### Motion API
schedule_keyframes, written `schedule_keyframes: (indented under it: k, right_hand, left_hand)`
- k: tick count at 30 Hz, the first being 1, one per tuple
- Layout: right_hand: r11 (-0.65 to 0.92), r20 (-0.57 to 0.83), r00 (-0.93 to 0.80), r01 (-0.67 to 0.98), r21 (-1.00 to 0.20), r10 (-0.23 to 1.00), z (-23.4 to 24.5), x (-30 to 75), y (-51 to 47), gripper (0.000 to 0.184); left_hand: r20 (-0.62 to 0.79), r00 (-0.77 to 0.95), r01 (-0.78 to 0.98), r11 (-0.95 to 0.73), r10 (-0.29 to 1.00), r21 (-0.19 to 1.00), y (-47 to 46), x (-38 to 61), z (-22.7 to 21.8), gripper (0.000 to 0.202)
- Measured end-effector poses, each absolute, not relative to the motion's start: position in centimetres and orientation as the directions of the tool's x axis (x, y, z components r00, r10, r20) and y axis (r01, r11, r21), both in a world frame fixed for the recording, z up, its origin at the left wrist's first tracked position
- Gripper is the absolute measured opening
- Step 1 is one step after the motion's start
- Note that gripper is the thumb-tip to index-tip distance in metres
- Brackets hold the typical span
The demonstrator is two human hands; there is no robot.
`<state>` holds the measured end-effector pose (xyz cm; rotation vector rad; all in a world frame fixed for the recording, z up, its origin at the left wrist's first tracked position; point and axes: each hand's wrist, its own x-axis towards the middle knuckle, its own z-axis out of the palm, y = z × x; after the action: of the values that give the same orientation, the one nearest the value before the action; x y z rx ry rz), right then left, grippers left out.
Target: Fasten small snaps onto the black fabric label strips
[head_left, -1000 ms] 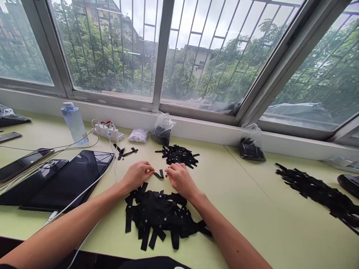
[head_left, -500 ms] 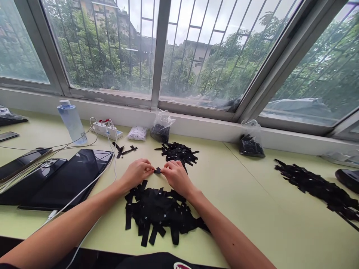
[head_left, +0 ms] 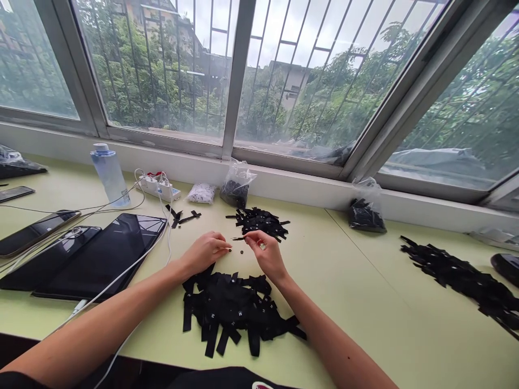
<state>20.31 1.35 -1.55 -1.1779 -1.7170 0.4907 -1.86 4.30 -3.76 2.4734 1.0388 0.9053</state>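
Observation:
My right hand (head_left: 265,253) pinches a thin black fabric strip (head_left: 238,238), seen nearly edge-on, above the table. Beside it, my left hand (head_left: 207,252) has its fingers closed together, with a small black round piece (head_left: 230,250) at the fingertips. A similar small black dot (head_left: 242,252) lies on the table between the hands. Close in front of me spreads a heap of black fabric strips (head_left: 231,308), some showing a white letter M. Just beyond my hands is a smaller pile of black strips (head_left: 259,221).
Left stand a water bottle (head_left: 109,175), a power strip (head_left: 158,187) with cables, a tablet (head_left: 105,256) and phones. Bags of black pieces (head_left: 235,189), (head_left: 367,213) and a white packet (head_left: 201,193) line the sill. A long row of strips (head_left: 458,275) lies right.
My hands have come apart; before, both pinched one black piece between them. The strip is now in the right hand only, and a small black dot shows on the table.

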Motion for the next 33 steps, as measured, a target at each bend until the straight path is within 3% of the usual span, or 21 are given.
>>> schedule_keyframes:
  k: [8, 18, 27, 33]
  right_hand:
    - [0.374, 0.352, -0.130, 0.273, -0.886, 0.927, -0.8, 19.8, 0.9, 0.025]
    - [0.326, 0.304, -0.243, 0.052, -0.944, 0.921, -0.8, 19.3, 0.7, 0.038]
    - [0.250, 0.235, -0.312, 0.010, -0.968, 0.921, -0.6, 19.2, 0.3, 0.037]
    - [0.256, 0.224, -0.283, 0.080, -0.963, 0.933, -0.7, 19.3, 0.4, 0.025]
  left_hand:
    - [0.522, 0.455, 0.459, -0.692, 0.722, 0.557, 2.7, -1.8, -1.5, 0.028]
    - [0.636, 0.467, 0.408, -0.788, 0.614, 0.461, 2.8, -2.0, -1.7, 0.022]
    - [0.717, 0.396, 0.427, -0.807, 0.573, 0.409, 3.1, -2.4, -1.7, 0.021]
    - [0.699, 0.297, 0.426, -0.746, 0.650, 0.512, 2.8, -2.2, -1.2, 0.023]
